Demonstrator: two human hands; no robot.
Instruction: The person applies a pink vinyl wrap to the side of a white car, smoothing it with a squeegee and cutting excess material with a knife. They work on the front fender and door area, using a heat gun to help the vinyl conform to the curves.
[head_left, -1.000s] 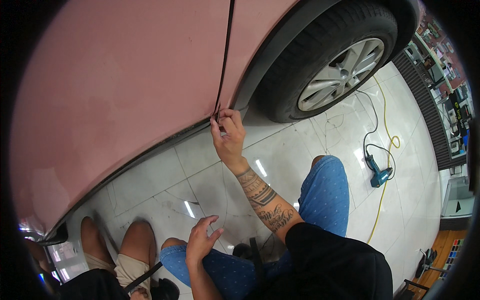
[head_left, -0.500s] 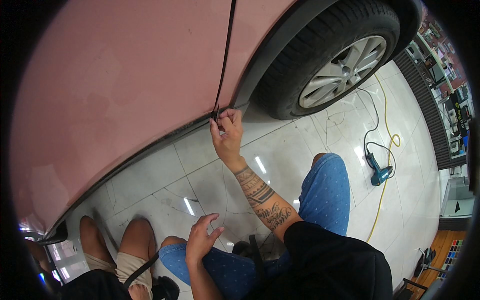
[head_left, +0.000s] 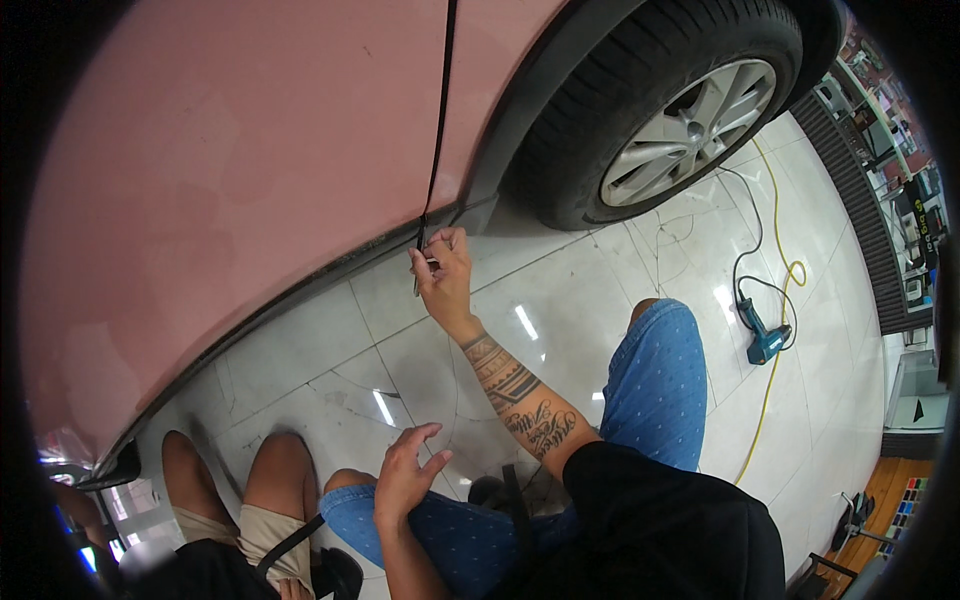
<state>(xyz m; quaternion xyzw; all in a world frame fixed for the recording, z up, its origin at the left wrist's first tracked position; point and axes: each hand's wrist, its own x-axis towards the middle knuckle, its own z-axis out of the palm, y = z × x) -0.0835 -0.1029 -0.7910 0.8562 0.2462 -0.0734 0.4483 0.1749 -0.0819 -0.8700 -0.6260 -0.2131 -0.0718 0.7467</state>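
Observation:
My right hand (head_left: 447,280) is closed in a pinch on a slim, dark, pen-like tool (head_left: 421,236), whose exact kind I cannot make out. The tool stands nearly upright at the lower end of the door gap (head_left: 438,130) in a pink car body (head_left: 250,150). A short pale end of it shows below my fingers. Black sill trim (head_left: 330,265) runs along the body's lower edge beside the hand. My left hand (head_left: 405,475) holds nothing, its thumb and fingers apart, above my left thigh in blue denim.
A wheel (head_left: 690,130) with a black tyre stands to the right of the door gap. On the tiled floor lie a teal corded power tool (head_left: 767,342) and a yellow cable (head_left: 768,400). Another person's bare knees (head_left: 275,475) are close at my left.
My right hand has moved slightly down and left with the slim tool, and more of the tool's lower end shows. My left hand stays nearly where it was.

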